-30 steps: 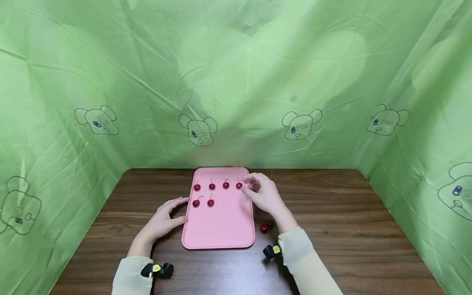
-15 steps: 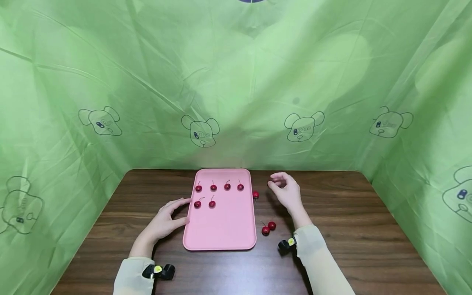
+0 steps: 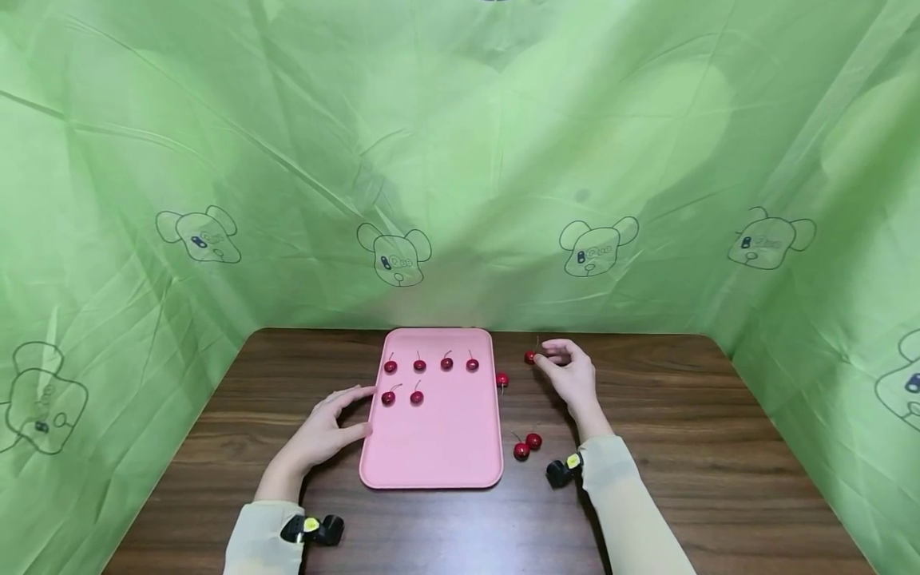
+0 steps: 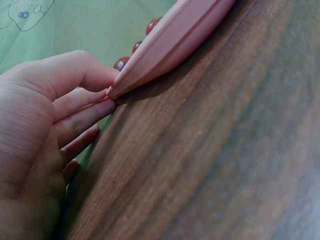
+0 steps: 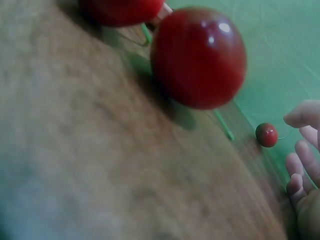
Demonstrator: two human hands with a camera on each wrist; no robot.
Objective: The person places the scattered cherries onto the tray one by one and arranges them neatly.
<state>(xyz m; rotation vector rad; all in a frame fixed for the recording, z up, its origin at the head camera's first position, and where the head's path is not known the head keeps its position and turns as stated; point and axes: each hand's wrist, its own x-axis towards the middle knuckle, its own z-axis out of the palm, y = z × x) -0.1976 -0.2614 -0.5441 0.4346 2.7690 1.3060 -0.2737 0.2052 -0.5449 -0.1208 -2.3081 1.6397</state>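
Biggest thing first: the green cloth backdrop fills the whole upper half of the head view, with the dark wood worktop below it. Center of the frame sits the pink tray, with 6 cherries on it, 4 in a back row and 2 in a second row. The left hand lies flat at the tray's left edge, fingers straight and relaxed, holding nothing; the left wrist view shows what the head view can't, the fingertips actually touching the tray rim. The right hand is right of center, fingers loosely curled, thumb and forefinger just at a loose cherry. I can't tell if they've closed on it; in the right wrist view the cherry looks just clear of the fingertips. Another single cherry lies beside the tray's right edge, and a pair lower down; that pair fills the right wrist view up close. For a clean pick I'd pinch the fruit lightly or take the stem, since it looks likely to roll away.
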